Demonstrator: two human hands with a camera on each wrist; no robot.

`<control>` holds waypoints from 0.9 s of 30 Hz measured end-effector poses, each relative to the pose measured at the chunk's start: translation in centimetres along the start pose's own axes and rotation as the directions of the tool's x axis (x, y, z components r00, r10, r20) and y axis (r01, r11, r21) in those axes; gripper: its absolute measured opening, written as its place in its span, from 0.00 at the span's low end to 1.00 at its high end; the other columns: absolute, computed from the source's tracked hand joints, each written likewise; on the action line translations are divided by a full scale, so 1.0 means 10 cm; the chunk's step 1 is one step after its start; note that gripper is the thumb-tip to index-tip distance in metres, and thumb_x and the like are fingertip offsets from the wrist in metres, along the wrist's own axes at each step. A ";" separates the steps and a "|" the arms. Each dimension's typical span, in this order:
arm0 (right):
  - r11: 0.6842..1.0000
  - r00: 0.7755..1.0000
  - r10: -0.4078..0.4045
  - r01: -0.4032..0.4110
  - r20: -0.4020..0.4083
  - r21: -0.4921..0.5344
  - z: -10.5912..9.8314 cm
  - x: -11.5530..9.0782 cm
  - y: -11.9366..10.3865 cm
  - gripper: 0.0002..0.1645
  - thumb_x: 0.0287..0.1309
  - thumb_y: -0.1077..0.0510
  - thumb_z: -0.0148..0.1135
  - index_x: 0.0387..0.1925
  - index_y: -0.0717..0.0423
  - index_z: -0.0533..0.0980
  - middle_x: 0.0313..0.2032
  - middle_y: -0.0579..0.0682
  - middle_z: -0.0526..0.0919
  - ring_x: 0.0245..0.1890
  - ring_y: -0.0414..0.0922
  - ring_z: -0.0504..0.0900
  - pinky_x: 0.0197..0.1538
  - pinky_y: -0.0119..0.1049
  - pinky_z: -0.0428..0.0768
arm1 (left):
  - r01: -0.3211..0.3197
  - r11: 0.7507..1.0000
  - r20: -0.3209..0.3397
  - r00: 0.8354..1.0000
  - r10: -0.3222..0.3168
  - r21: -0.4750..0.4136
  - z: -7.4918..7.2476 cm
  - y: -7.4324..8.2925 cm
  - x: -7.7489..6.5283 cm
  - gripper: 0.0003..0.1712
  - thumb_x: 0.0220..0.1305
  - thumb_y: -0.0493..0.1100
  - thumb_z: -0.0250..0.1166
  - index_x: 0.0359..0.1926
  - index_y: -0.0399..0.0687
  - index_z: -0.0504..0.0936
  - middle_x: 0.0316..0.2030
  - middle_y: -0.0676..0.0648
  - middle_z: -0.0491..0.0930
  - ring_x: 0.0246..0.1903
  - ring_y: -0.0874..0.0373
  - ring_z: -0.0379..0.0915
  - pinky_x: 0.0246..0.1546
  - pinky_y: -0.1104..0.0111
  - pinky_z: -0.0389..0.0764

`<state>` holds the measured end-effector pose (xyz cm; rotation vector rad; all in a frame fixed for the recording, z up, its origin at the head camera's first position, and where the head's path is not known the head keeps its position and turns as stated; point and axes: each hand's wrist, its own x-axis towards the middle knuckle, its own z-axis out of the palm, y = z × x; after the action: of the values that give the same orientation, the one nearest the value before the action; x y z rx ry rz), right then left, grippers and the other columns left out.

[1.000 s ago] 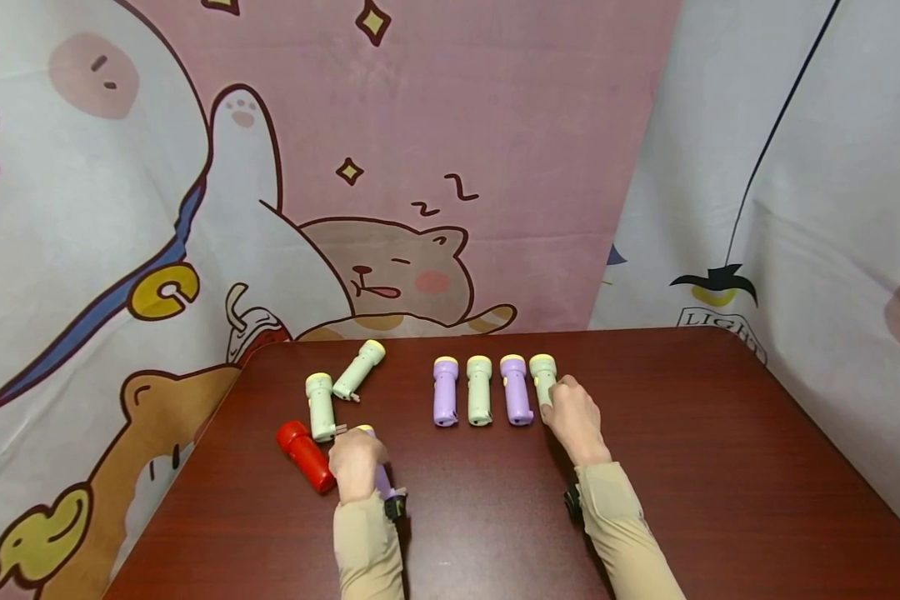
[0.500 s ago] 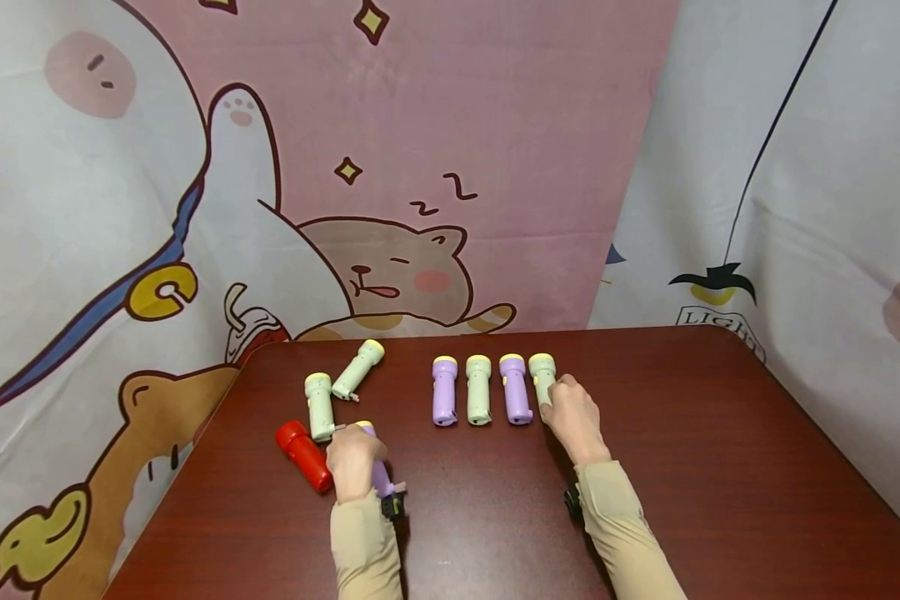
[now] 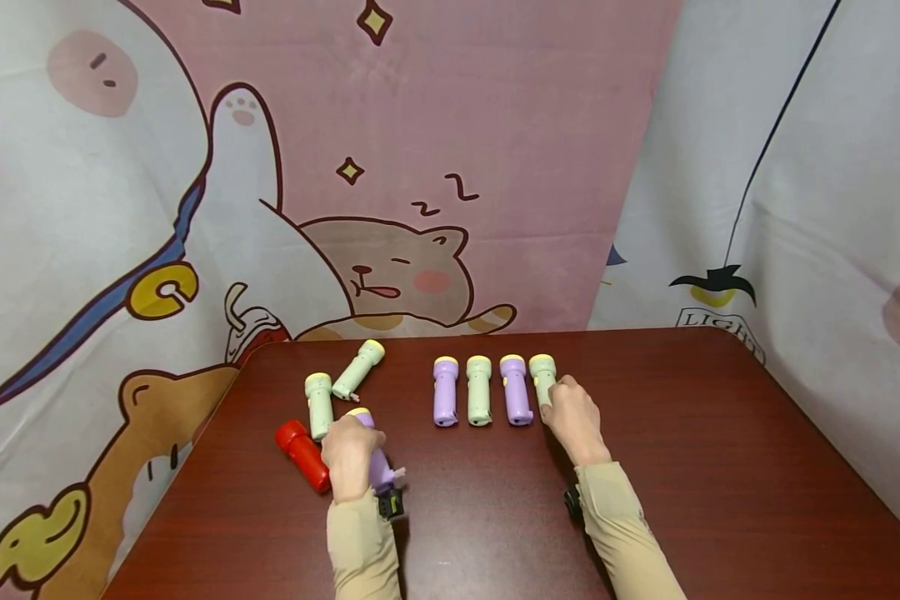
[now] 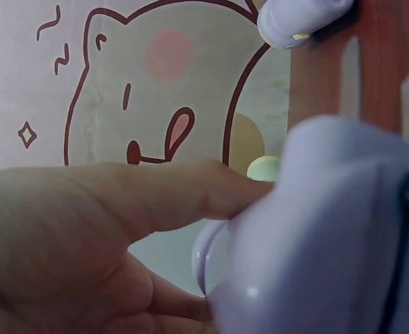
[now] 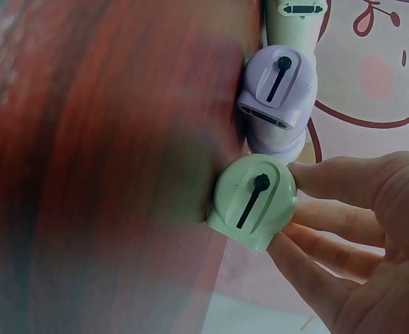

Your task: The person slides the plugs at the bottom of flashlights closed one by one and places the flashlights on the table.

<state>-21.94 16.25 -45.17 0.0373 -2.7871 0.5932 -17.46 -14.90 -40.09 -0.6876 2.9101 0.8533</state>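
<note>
Head view: along the table (image 3: 210,508), a strip of wood lies between the left edge and a red flashlight (image 3: 303,455). Past that come an upright-pointing pale green flashlight (image 3: 319,405) and a slanted green flashlight (image 3: 358,370), its head near the back edge. The left hand (image 3: 349,454), just beside the red one, has thumb and fingers closed around a purple flashlight (image 3: 382,472); the yellow rim shows past the knuckles, the tail near the wrist. Bare wood separates it from a row lying heads toward the wall: a first row purple (image 3: 445,392), a row green (image 3: 479,392), a second row purple (image 3: 516,392). At the row's end the right hand (image 3: 573,419) pinches the last green flashlight (image 5: 254,202) at its tail, between thumb and fingers. More tabletop runs to the right edge; the wall cloth (image 3: 832,208) behind reads "LIGH".
</note>
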 end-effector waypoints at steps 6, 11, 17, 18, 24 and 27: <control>1.000 1.000 -0.001 0.001 -0.002 0.001 0.01 0.00 0.00 0.06 0.47 0.63 0.66 0.26 0.64 0.80 0.37 0.60 0.79 0.29 0.57 0.79 0.28 0.51 0.76 | -0.024 0.999 -0.067 0.998 0.021 -0.039 0.01 0.02 0.00 0.15 0.45 0.44 0.66 0.27 0.33 0.80 0.32 0.31 0.82 0.32 0.36 0.78 0.28 0.52 0.77; 1.000 1.000 0.004 -0.004 0.004 -0.002 0.01 0.00 0.00 0.06 0.48 0.63 0.66 0.26 0.64 0.79 0.37 0.60 0.79 0.30 0.57 0.80 0.29 0.51 0.77 | -0.056 0.995 -0.129 0.991 0.045 -0.083 0.04 0.05 0.00 0.15 0.46 0.45 0.66 0.21 0.35 0.78 0.28 0.33 0.81 0.29 0.38 0.78 0.23 0.55 0.74; 1.000 1.000 0.002 -0.002 0.007 -0.012 0.01 0.00 0.01 0.07 0.48 0.62 0.66 0.27 0.65 0.80 0.37 0.61 0.79 0.30 0.57 0.80 0.28 0.52 0.77 | -0.081 0.989 -0.163 0.985 0.061 -0.120 0.08 0.10 0.02 0.17 0.48 0.48 0.67 0.18 0.37 0.78 0.24 0.35 0.80 0.26 0.40 0.77 0.19 0.57 0.71; 1.000 1.000 0.001 -0.001 0.006 -0.012 0.01 0.00 0.01 0.07 0.48 0.62 0.66 0.27 0.65 0.80 0.37 0.61 0.79 0.30 0.57 0.80 0.28 0.52 0.77 | -0.082 0.989 -0.166 0.984 0.061 -0.125 0.08 0.11 0.03 0.17 0.48 0.48 0.67 0.19 0.37 0.78 0.24 0.35 0.80 0.27 0.40 0.77 0.19 0.57 0.71; 1.000 1.000 -0.006 0.006 -0.003 -0.006 0.02 0.00 0.02 0.06 0.47 0.63 0.65 0.25 0.63 0.79 0.37 0.61 0.79 0.30 0.58 0.80 0.27 0.52 0.76 | -0.094 0.983 -0.190 0.980 0.064 -0.155 0.12 0.18 0.05 0.19 0.47 0.51 0.67 0.19 0.37 0.78 0.23 0.36 0.79 0.26 0.40 0.77 0.20 0.56 0.71; 1.000 1.000 -0.007 0.007 -0.004 -0.002 0.02 0.00 0.02 0.05 0.47 0.63 0.65 0.25 0.63 0.79 0.38 0.61 0.79 0.30 0.58 0.80 0.27 0.51 0.76 | -0.105 0.981 -0.200 0.977 0.071 -0.164 0.14 0.22 0.06 0.21 0.47 0.52 0.67 0.19 0.37 0.77 0.21 0.36 0.78 0.25 0.40 0.77 0.20 0.56 0.71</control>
<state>-21.96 16.35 -45.39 0.0451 -2.7823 0.5874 -19.08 -12.78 -40.27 -0.6938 3.0845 1.1224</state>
